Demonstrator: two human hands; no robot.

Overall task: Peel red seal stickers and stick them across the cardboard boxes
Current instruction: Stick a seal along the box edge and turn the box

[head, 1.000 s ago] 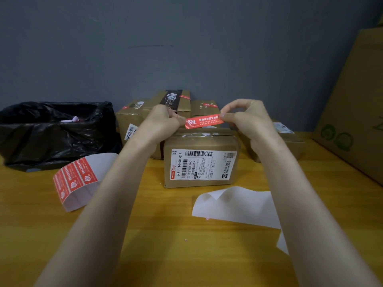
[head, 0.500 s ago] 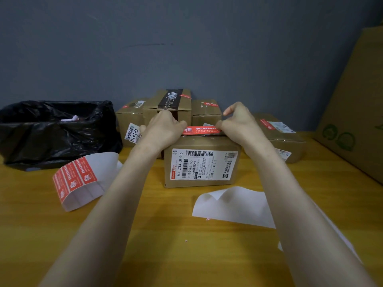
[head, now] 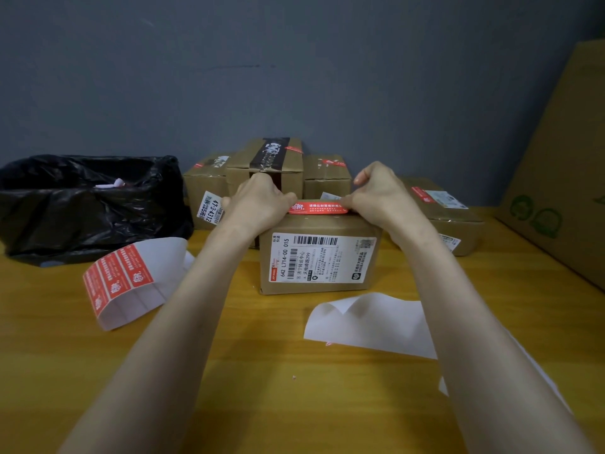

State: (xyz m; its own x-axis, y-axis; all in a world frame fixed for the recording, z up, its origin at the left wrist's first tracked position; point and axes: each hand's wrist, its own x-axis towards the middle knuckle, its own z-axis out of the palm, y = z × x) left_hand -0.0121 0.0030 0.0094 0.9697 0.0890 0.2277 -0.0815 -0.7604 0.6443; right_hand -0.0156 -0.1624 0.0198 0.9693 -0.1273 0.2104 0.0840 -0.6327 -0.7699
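Head camera: A person's left hand [head: 258, 201] and right hand [head: 379, 194] are holding a red seal sticker [head: 317, 208] between them, each hand with its fingers curled and pinching one end of the strip. The sticker is lying flat along the top front edge of a cardboard box [head: 320, 286], which is sitting directly below both hands on a yellow wooden worktop [head: 262, 371]. A white shipping label [head: 320, 258] with barcodes is facing the camera on the box's front, under the sticker.

Beyond the left hand, a box with black tape [head: 265, 162] is standing against the grey wall, flanked by a smaller box [head: 204, 185] to the outside of that hand and another small box [head: 327, 175] showing in the gap between the two hands. Just past the right hand, a flat box [head: 448, 217] already bearing a red seal is resting on the worktop, and farther out on that side a large carton [head: 556, 172] is leaning at the frame's edge.

Outside the left forearm, a curled sticker sheet [head: 124, 280] with red seals is lying near a black plastic bag [head: 88, 204]. Nearer the camera than the hands, bare white backing paper [head: 370, 326] is lying partly under the right forearm.
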